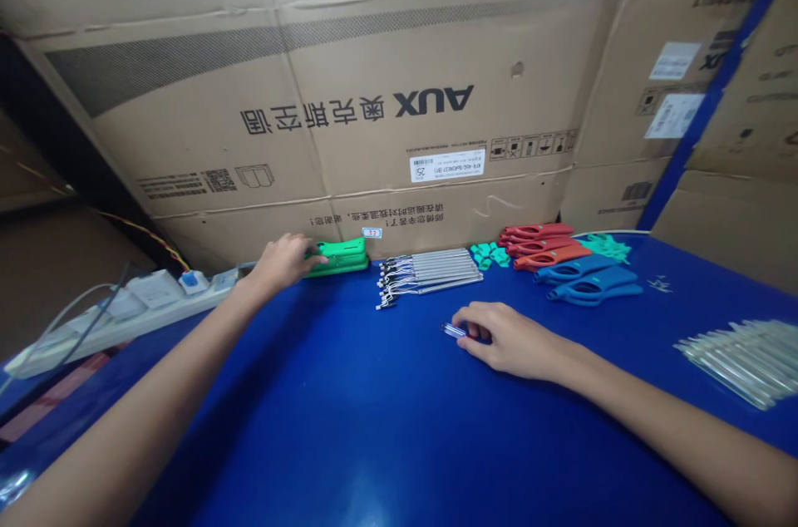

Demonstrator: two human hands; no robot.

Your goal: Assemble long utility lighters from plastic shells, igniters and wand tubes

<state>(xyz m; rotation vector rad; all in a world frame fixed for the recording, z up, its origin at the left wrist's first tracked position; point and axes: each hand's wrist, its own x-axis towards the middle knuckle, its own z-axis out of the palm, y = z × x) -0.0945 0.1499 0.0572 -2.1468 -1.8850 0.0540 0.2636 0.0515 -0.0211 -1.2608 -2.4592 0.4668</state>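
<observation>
My left hand is at the back edge of the blue table, fingers closed on the near end of a stack of green plastic housings. My right hand hovers low over the middle of the table. Between its thumb and fingers it pinches a small, slim piece with white and dark stripes; the rest of that piece is hidden by the fingers. Just behind lies a row of silver metal tubes with white and black wires at their left ends.
Small mint-green plastic pieces, red-orange housings and blue housings lie at the back right. Clear, slender plastic parts lie at far right. A power strip with plugs runs along the left. A cardboard wall stands behind.
</observation>
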